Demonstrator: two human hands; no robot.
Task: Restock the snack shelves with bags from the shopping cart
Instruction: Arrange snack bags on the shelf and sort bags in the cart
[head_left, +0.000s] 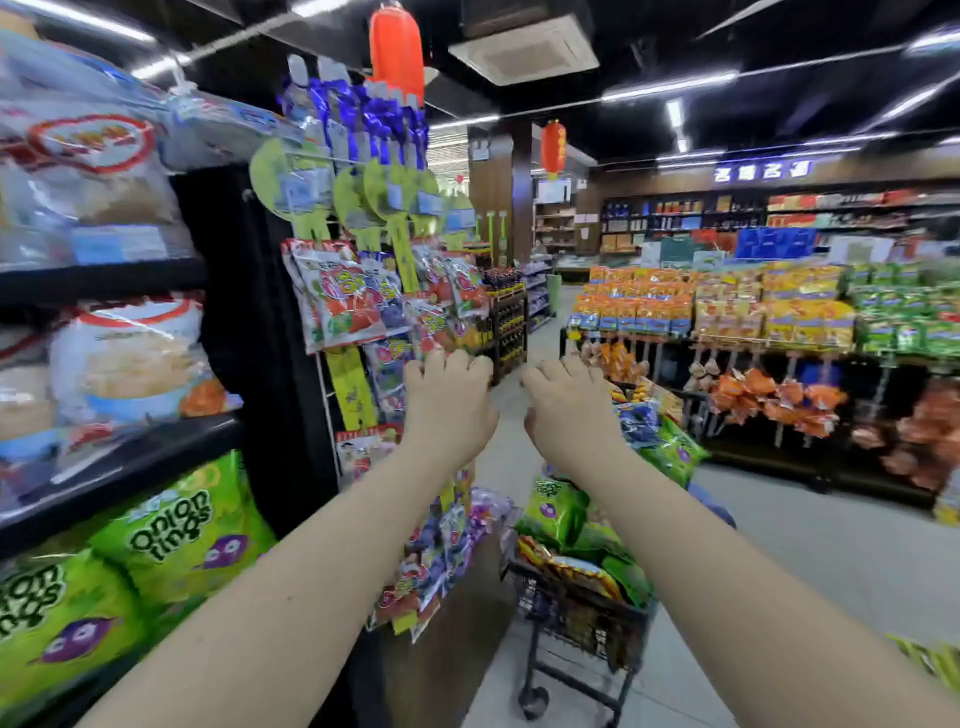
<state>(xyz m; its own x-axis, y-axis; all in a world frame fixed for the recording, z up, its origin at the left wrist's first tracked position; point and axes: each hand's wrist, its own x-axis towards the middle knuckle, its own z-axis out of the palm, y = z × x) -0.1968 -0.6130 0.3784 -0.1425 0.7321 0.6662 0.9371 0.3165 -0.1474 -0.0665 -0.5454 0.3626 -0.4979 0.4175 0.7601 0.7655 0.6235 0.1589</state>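
- Hands over the load: a person's left hand (449, 402) and right hand (569, 413) are held out side by side above a black wire shopping cart (582, 623), fingers loosely curled, each grip slack with nothing seen in it
- Stock: puffy green plastic snack bags (558, 514) lie heaped in the cart with a blue bag (636, 423) and an orange-and-red bag (571, 569), piled above the rim, below and just ahead of the right hand
- Handling, as a judgement: the bags look air-filled, light, soft-sided and slick, the contents likely brittle; a gentle hold across the flat faces or at the crimped top seam should serve better than a squeeze in the middle
- Destination: black shelves (156, 278) at the person's left carry matching green "onion rings" bags (176, 530) on the lower tier and white bags of pale crisps (130, 358) above, packed close, so a new bag would probably have to slide in edgewise
- Aisle: a hanging strip of small bright sweet packets (353, 296) at the shelf end, just beside the left hand, leaves a narrow gap to the cart; smooth grey floor (831, 545) runs on to stacks of orange and green packets (753, 306) opposite; motion blurs the view
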